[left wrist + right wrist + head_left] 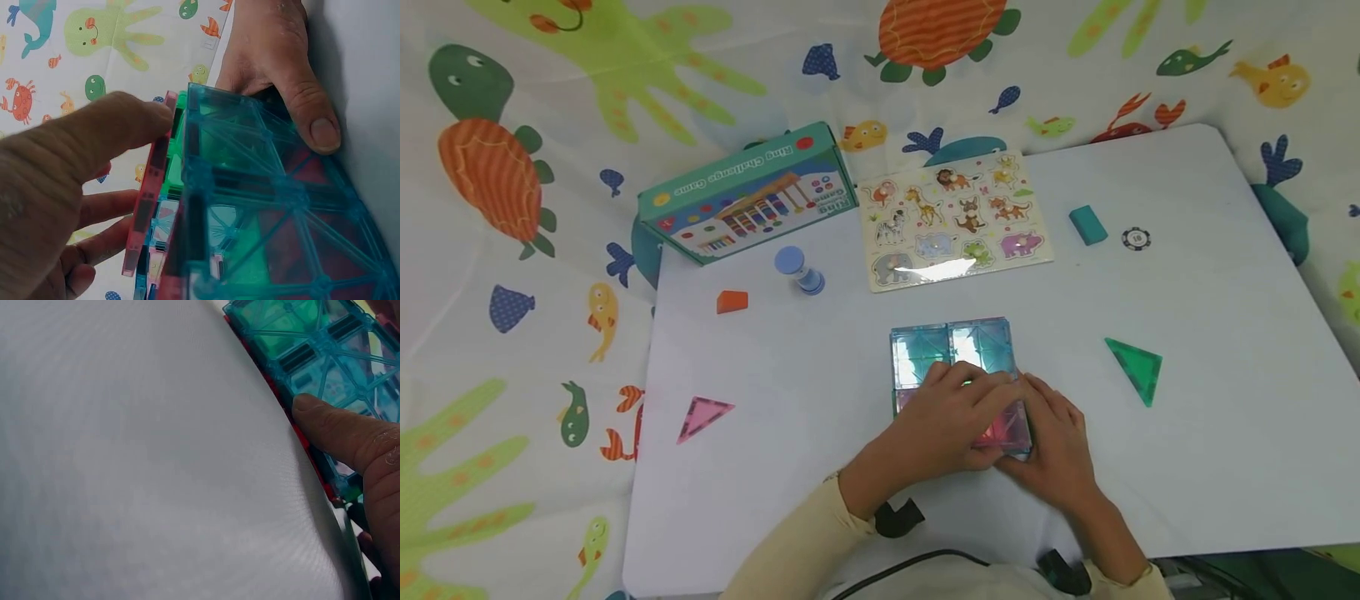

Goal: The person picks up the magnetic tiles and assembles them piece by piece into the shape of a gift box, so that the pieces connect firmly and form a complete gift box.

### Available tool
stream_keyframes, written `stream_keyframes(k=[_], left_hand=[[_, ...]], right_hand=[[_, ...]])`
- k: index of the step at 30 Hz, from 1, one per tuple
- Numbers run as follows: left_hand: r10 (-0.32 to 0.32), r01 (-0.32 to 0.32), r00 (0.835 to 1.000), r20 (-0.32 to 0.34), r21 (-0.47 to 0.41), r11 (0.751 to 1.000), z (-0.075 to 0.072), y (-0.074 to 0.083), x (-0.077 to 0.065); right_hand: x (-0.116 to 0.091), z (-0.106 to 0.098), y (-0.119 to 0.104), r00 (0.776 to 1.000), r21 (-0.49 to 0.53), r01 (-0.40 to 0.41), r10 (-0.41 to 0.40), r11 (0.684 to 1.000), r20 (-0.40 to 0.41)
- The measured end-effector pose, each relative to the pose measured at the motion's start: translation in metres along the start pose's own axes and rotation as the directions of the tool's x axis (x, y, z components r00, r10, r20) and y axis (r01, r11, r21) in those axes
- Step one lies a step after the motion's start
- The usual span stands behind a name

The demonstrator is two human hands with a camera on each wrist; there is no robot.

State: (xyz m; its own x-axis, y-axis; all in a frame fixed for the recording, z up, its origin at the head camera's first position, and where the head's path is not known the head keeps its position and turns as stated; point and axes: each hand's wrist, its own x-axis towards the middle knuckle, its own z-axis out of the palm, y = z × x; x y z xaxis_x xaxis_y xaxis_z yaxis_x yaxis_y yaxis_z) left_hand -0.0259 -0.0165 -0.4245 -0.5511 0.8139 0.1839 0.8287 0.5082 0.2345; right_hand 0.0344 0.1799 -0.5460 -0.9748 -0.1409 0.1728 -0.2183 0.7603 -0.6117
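A box built of clear magnetic tiles (921, 354) stands near the table's front, teal-blue on its far half and pinkish on its near half. My left hand (943, 421) arches over the near half. Seen from the left wrist, its thumb and fingers hold a pinkish-red magnetic tile (147, 200), tilted slightly off the box. At the box's right near corner, my right hand (1060, 450) grips the wall, its thumb (312, 409) on the teal side tiles. Green and red show through the teal panes (244, 134). Parts of the box are hidden under the hands.
A pink triangle tile (702, 417) lies left, a green triangle tile (1138, 371) right. Farther back are an orange block (732, 302), a blue spool-like piece (801, 271), a game box (752, 196), an animal puzzle board (955, 221), a teal block (1087, 225) and a poker chip (1137, 239).
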Motion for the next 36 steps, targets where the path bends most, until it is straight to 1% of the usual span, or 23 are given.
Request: stream_keyframes(k=[3,6,10,13,15,18,20,22,23,24,25,27,28,29,31,32,33,34,35,36], left_hand=[[0.005,-0.005,1.000,-0.008,0.011,1.000,0.002,0.000,-0.001],[0.014,-0.014,0.999,-0.031,0.016,1.000,0.005,0.000,-0.003],[0.022,-0.023,0.998,-0.059,-0.012,1.000,0.009,0.002,-0.004],[0.016,-0.016,0.999,-0.049,-0.005,1.000,0.010,0.002,-0.005],[0.001,-0.001,0.999,-0.033,-0.006,1.000,0.009,0.001,-0.006],[-0.055,0.053,0.997,-0.045,-0.044,0.998,0.006,-0.004,-0.011],[-0.115,0.111,0.990,-0.081,-0.059,0.992,0.003,-0.010,-0.018],[-0.186,0.177,0.971,-0.150,-0.073,0.982,0.002,-0.018,-0.028],[-0.223,0.213,0.958,-0.182,-0.076,0.974,0.003,-0.022,-0.034],[-0.262,0.251,0.941,-0.215,-0.079,0.965,0.005,-0.025,-0.041],[-0.304,0.289,0.920,-0.248,-0.095,0.953,0.007,-0.029,-0.048],[-0.390,0.357,0.870,-0.302,-0.160,0.920,0.013,-0.033,-0.061],[-0.439,0.391,0.841,-0.317,-0.207,0.897,0.017,-0.033,-0.068],[-0.490,0.420,0.810,-0.321,-0.265,0.868,0.021,-0.033,-0.074],[-0.586,0.462,0.750,-0.306,-0.393,0.795,0.028,-0.031,-0.084],[-0.626,0.467,0.725,-0.289,-0.462,0.754,0.032,-0.029,-0.088],[-0.660,0.468,0.704,-0.261,-0.529,0.708,0.035,-0.027,-0.091],[-0.688,0.466,0.690,-0.226,-0.588,0.661,0.038,-0.025,-0.092],[-0.705,0.452,0.684,-0.187,-0.650,0.611,0.038,-0.022,-0.092],[-0.715,0.439,0.684,-0.147,-0.700,0.563,0.038,-0.019,-0.092]], right_hand=[[0.000,0.000,0.000,1.000,0.000,-0.004,0.004,1.000,0.001],[0.001,-0.001,-0.001,1.000,0.002,-0.012,0.012,1.000,0.008],[0.002,-0.002,-0.001,1.000,0.003,-0.012,0.012,1.000,0.012],[0.002,-0.002,-0.001,1.000,-0.001,-0.009,0.009,1.000,0.014],[0.001,-0.001,0.000,1.000,-0.004,-0.008,0.008,1.000,0.014],[0.001,0.000,-0.001,1.000,-0.006,-0.009,0.009,1.000,0.013],[0.001,0.000,-0.002,1.000,-0.001,-0.010,0.010,1.000,0.010],[0.002,-0.001,-0.003,1.000,0.001,-0.011,0.011,1.000,0.009],[0.002,-0.001,-0.004,1.000,0.001,-0.012,0.012,1.000,0.008],[0.002,-0.001,-0.004,1.000,0.004,-0.012,0.012,1.000,0.007],[0.003,-0.001,-0.005,1.000,0.007,-0.012,0.012,1.000,0.007],[0.002,-0.001,-0.005,1.000,0.010,-0.015,0.015,1.000,0.007],[0.002,-0.001,-0.005,1.000,0.012,-0.015,0.015,1.000,0.007],[0.002,-0.001,-0.005,1.000,0.013,-0.016,0.016,1.000,0.007],[0.002,-0.001,-0.005,1.000,0.014,-0.013,0.013,1.000,0.007],[0.003,-0.001,-0.004,1.000,0.013,-0.012,0.012,1.000,0.006],[0.003,-0.001,-0.004,1.000,0.011,-0.012,0.012,1.000,0.004],[0.003,0.000,-0.004,1.000,0.008,-0.010,0.010,1.000,0.003],[0.003,0.000,-0.003,1.000,0.008,-0.010,0.010,1.000,0.000],[0.003,0.000,-0.003,1.000,0.008,-0.008,0.008,1.000,-0.001]])
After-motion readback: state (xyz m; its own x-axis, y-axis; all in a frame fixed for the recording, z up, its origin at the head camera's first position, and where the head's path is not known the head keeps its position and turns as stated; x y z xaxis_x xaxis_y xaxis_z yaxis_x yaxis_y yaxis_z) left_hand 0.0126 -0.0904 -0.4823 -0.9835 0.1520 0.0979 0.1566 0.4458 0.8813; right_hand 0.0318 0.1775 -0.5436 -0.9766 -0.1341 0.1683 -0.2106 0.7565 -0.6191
